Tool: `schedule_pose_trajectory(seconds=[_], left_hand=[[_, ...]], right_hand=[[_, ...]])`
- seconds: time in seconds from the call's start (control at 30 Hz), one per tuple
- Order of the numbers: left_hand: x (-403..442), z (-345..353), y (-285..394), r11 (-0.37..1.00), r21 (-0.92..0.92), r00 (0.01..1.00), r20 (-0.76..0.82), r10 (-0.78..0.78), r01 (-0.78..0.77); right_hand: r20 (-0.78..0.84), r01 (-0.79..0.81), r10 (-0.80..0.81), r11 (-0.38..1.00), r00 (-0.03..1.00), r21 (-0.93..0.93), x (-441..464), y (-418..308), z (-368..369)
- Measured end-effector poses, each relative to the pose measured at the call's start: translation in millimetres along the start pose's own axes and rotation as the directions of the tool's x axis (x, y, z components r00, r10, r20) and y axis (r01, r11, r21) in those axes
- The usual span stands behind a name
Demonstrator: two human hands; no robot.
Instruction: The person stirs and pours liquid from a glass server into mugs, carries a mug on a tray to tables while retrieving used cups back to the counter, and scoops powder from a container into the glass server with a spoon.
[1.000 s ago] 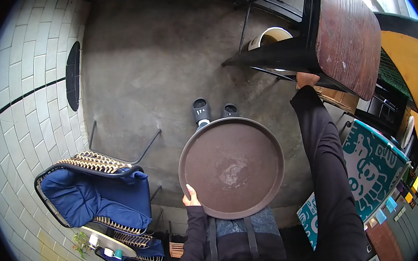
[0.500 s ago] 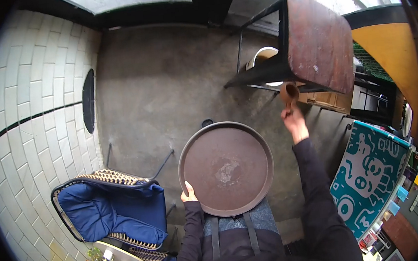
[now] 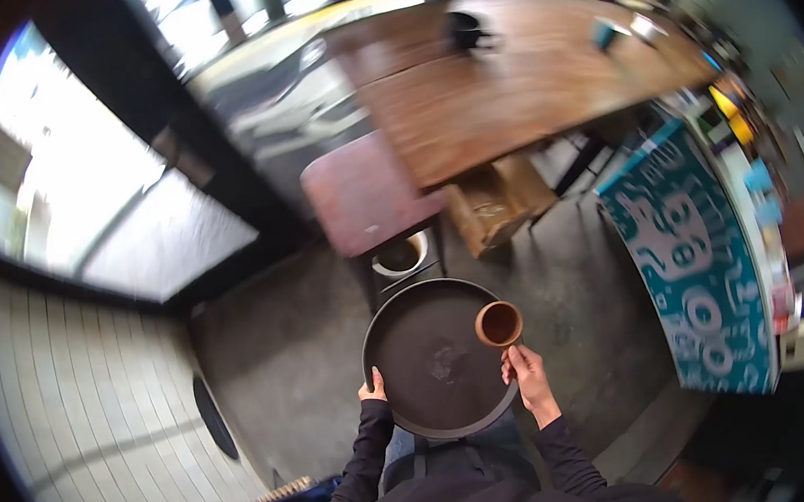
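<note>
In the lower middle of the frame, the left hand (image 3: 373, 385) grips the left rim of a round, dark brown tray (image 3: 412, 360), thumb on top and the other fingers mostly hidden. The right hand (image 3: 528, 379) pinches the handle of a reddish-brown round cup (image 3: 499, 324) over the tray's right edge, though whether the two touch cannot be told. A brown wooden table (image 3: 503, 89) spans the upper middle and upper right.
</note>
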State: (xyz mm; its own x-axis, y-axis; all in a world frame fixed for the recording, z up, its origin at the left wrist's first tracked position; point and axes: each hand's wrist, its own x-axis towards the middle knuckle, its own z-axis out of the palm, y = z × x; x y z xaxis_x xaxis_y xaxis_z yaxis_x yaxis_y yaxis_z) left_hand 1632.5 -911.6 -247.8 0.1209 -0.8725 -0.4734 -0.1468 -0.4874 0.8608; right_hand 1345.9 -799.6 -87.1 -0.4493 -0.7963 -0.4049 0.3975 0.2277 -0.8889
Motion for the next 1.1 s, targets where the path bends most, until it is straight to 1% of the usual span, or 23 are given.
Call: schedule_pose_trajectory(seconds=[0.03, 0.13, 0.23, 0.27, 0.3, 0.37, 0.4, 0.47, 0.5, 0.53, 0.63, 0.7, 0.73, 0.77, 0.8, 0.83, 0.9, 0.93, 0.97, 1.0, 1.03, 1.07, 1.1], left_hand=[[-19.7, -38.1, -10.8, 0.998, -0.003, 0.996, 0.069, 0.063, -0.063], [-67.9, -6.4, 29.5, 0.996, 0.014, 0.952, 0.295, 0.082, -0.091], [-105.8, 56.7, 13.6, 0.97, 0.026, 0.859, 0.471, 0.2, -0.24], [-139.3, 25.9, 47.9, 0.983, -0.055, 0.864, 0.471, 0.18, -0.175], [-166.0, 67.8, 52.5, 0.979, -0.012, 0.838, 0.514, 0.182, -0.205], [-220.6, 127.1, 53.8, 0.967, 0.162, 0.79, 0.61, 0.057, -0.195], [-254.2, 165.3, 50.7, 0.987, 0.018, 0.765, 0.633, 0.115, -0.162], [-296.3, 229.8, 45.1, 0.974, 0.09, 0.703, 0.706, 0.085, -0.208], [-266.1, 135.0, 78.7, 0.973, 0.103, 0.632, 0.773, 0.051, -0.205], [-296.9, 185.8, 75.7, 0.968, 0.124, 0.605, 0.795, 0.035, -0.219], [-360.5, 275.4, 74.0, 0.963, 0.2, 0.525, 0.847, -0.077, -0.182], [-397.7, 333.3, 67.9, 0.984, 0.105, 0.467, 0.884, -0.024, -0.147], [-367.5, 258.1, 91.5, 0.98, 0.096, 0.442, 0.897, -0.01, -0.172], [-387.8, 307.8, 79.0, 0.976, 0.109, 0.424, 0.906, -0.02, -0.186], [-400.9, 336.2, 77.2, 0.975, 0.127, 0.404, 0.914, -0.044, -0.18], [-417.2, 367.9, 75.2, 0.974, 0.144, 0.384, 0.921, -0.067, -0.175], [-448.0, 425.0, 73.5, 0.967, 0.157, 0.337, 0.938, -0.082, -0.201], [-460.1, 453.9, 75.1, 0.962, 0.159, 0.311, 0.947, -0.085, -0.22], [-437.7, 402.8, 99.1, 0.961, 0.157, 0.278, 0.956, -0.091, -0.228], [-444.8, 444.5, 85.0, 0.963, 0.152, 0.234, 0.967, -0.098, -0.225], [-464.7, 463.8, 100.1, 0.935, 0.207, 0.23, 0.963, -0.142, -0.288], [-486.4, 482.4, 117.4, 0.9, 0.258, 0.226, 0.956, -0.186, -0.35], [-501.7, 516.0, 109.1, 0.901, 0.252, 0.194, 0.962, -0.192, -0.355]], right_hand=[[-0.012, 0.072, -0.072, 0.997, 0.997, -0.027, -65.6, 20.0, 20.8], [-0.127, 0.122, -0.12, 0.993, 0.985, 0.006, -131.1, 22.3, -5.4], [-0.238, 0.15, -0.15, 0.989, 0.96, -0.017, -184.2, 28.3, -56.2], [-0.273, 0.15, -0.148, 0.989, 0.951, -0.015, -234.8, 2.8, -15.6], [-0.322, 0.139, -0.141, 0.99, 0.936, -0.031, -240.5, -2.7, -62.4], [-0.376, 0.172, -0.194, 0.981, 0.906, -0.092, -272.0, -11.0, -132.1], [-0.405, 0.176, -0.223, 0.973, 0.887, -0.15, -284.2, -15.0, -169.5], [-0.489, 0.188, -0.224, 0.974, 0.843, -0.123, -306.6, -25.8, -234.8], [-0.557, 0.181, -0.247, 0.968, 0.793, -0.171, -347.7, -32.4, -110.0], [-0.58, 0.188, -0.243, 0.97, 0.778, -0.154, -353.2, -42.9, -161.7], [-0.654, 0.225, -0.218, 0.972, 0.724, -0.074, -375.2, -65.1, -240.4], [-0.692, 0.23, -0.22, 0.97, 0.687, -0.081, -382.6, -71.1, -291.9], [-0.739, 0.233, -0.242, 0.965, 0.629, -0.117, -405.1, -69.9, -191.4], [-0.771, 0.237, -0.247, 0.963, 0.587, -0.128, -402.8, -76.0, -240.1], [-0.809, 0.252, -0.24, 0.961, 0.537, -0.117, -405.2, -83.5, -261.5], [-0.861, 0.264, -0.253, 0.954, 0.442, -0.144, -408.2, -95.2, -285.7], [-0.925, 0.21, -0.359, 0.921, 0.123, -0.329, -413.1, -103.5, -332.1], [-0.92, 0.117, -0.391, 0.912, -0.03, -0.392, -418.9, -100.7, -358.9], [-0.88, 0.006, -0.437, 0.895, -0.185, -0.445, -443.1, -101.7, -290.1], [-0.804, -0.148, -0.504, 0.863, -0.316, -0.483, -447.4, -116.2, -317.8], [-0.712, -0.312, -0.57, 0.821, -0.41, -0.477, -453.3, -131.3, -335.6], [-0.708, -0.346, -0.513, 0.857, -0.486, -0.383, -456.6, -131.1, -361.6], [-0.691, -0.354, -0.511, 0.858, -0.511, -0.373, -457.2, -130.7, -387.5]])
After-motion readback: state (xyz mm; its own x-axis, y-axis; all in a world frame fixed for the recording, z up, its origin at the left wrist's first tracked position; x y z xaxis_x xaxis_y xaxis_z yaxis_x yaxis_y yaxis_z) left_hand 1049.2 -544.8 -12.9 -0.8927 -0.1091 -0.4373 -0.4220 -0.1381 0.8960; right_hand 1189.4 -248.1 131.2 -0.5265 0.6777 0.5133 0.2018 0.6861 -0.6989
